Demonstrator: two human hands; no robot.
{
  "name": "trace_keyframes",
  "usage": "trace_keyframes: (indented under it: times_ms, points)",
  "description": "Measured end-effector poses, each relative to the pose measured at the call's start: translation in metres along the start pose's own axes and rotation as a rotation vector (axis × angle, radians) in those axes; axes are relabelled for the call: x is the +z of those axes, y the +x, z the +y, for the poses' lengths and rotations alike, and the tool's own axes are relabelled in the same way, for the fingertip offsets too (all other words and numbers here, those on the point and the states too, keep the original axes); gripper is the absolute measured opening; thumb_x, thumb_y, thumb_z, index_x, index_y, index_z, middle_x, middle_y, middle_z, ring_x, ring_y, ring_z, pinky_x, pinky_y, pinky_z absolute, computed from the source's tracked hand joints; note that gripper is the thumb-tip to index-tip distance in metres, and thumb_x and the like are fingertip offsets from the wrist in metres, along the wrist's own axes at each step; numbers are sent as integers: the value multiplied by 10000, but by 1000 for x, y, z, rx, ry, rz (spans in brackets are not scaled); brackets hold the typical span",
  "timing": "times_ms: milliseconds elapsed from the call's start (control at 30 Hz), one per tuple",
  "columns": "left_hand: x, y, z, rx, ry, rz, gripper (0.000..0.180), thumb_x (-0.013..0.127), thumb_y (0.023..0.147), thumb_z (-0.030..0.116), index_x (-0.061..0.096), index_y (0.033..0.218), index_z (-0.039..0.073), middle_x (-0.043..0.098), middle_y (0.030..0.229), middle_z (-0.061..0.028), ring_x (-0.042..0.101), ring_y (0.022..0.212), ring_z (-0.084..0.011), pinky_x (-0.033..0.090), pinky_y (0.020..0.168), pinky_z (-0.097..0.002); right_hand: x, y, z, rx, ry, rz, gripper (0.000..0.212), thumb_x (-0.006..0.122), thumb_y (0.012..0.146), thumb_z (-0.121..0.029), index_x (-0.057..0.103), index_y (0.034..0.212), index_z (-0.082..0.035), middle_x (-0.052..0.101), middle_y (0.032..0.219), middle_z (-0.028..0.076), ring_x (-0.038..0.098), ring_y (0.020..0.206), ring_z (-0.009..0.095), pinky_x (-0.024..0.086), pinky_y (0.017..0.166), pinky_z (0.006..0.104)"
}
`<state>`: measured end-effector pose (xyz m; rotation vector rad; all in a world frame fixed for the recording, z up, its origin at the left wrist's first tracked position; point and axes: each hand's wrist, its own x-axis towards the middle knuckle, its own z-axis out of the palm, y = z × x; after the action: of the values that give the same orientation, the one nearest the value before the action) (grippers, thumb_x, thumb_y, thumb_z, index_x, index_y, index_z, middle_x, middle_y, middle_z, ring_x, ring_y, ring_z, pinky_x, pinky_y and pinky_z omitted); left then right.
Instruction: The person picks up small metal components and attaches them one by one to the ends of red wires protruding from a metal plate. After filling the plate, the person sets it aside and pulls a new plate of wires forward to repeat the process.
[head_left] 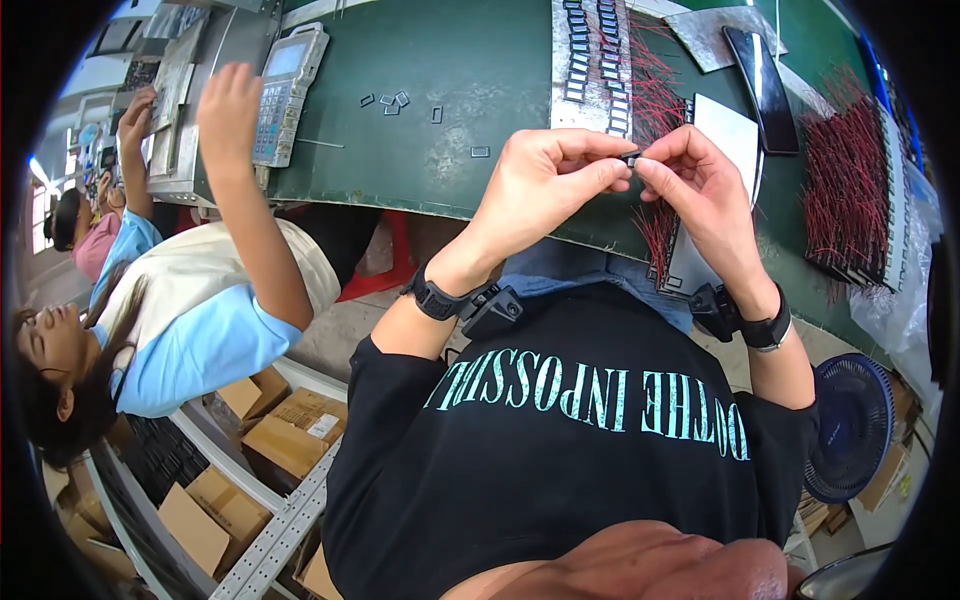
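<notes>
Above the table's near edge, my left hand (553,180) and my right hand (705,185) meet with thumbs and forefingers pinched together. Between the fingertips is a small black part (629,157), mostly covered by them, so its exact kind does not show. Just beyond lies a metal plate (562,115) bearing two rows of small black rectangular frames (578,60). Thin red wires (655,85) spread along its right side and hang near my right hand. Several similar loose frames (481,152) lie on the green tabletop (400,165) to the left.
A phone (762,90) rests beside a white sheet (735,130) on the right. Farther right stand thick bundles of red wires (845,190). At left, a co-worker (200,320) reaches toward a machine with a grey keypad panel (285,100). A blue fan (850,428) and cardboard boxes (295,430) are below.
</notes>
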<state>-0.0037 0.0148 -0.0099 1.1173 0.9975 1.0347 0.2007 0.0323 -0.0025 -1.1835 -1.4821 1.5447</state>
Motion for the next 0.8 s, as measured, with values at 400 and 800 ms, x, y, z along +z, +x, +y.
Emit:
trace_keyframes:
  times_ms: [400, 800]
  points:
    - [5, 3, -6, -197, -230, 11, 263, 629, 981, 78, 673, 1203, -56, 734, 1029, -151, 732, 911, -196, 613, 837, -296, 14, -8, -4, -376, -450, 185, 92, 679, 888, 29, 602, 934, 10, 647, 849, 88, 650, 722, 171, 527, 664, 283]
    - [6, -3, -5, -187, -202, -31, 281, 583, 1011, 89, 641, 1228, -78, 729, 1048, -151, 727, 937, -188, 606, 851, -285, 6, -4, -2, -156, -329, 76, 82, 671, 926, -22, 618, 981, 9, 664, 931, 41, 641, 841, 102, 520, 777, 243]
